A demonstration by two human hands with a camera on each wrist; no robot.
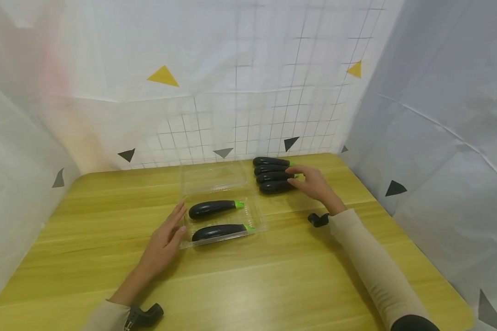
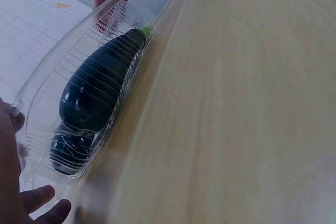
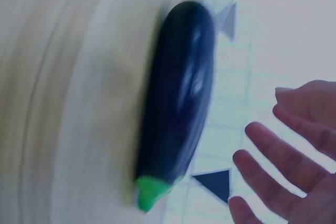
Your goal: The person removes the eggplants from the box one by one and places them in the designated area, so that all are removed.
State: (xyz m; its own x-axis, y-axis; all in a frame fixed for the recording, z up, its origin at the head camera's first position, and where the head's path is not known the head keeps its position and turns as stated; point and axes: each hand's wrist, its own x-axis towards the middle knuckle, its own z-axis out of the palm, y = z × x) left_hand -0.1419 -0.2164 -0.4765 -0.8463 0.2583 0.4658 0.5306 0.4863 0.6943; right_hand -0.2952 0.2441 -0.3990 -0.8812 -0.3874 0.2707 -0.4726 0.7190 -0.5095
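A clear plastic clamshell box [image 1: 258,214] lies opened out on the table, its lid [image 1: 213,178] folded back toward the wall. Two dark eggplants with green stems lie lengthwise in its tray, one farther back [image 1: 211,209], the other [image 1: 219,231] along the front wall. My left hand [image 1: 160,246] rests against the tray's left side, fingers extended and thumb near the front corner. Behind and to the right, several more eggplants [image 1: 273,187] lie side by side. Over their stem ends is my right hand [image 1: 312,184], fingers apart and loosely bent; the right wrist view shows nothing between them.
White sheeting with a grid and triangle markers [image 1: 163,76] rises behind the wooden table [image 1: 248,285], and more sheeting [image 1: 439,115] stands along the right side. Dark wrist-worn devices are on both forearms, one beside the left sleeve [image 1: 107,317].
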